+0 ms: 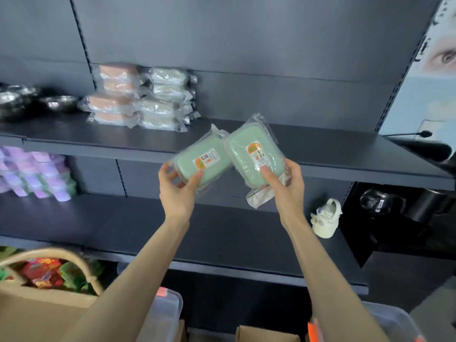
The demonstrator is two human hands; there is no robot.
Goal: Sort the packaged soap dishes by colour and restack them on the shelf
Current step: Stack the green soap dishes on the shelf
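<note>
One bagged green soap dish (204, 164) is gripped by the left hand (176, 191), a second green dish (254, 156) by the right hand (287, 183), edges touching, before the upper shelf (320, 149). A pink stack (113, 95) and a white stack (167, 99) are shelved side by side. Colourful packets (47, 275) are seen in a cardboard box (37, 314).

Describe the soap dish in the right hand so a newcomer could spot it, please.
Before the dark upper shelf, two hands hold green packaged soap dishes. The right hand grips the right soap dish; unlike the left soap dish in the left hand, it stands more upright.
</note>
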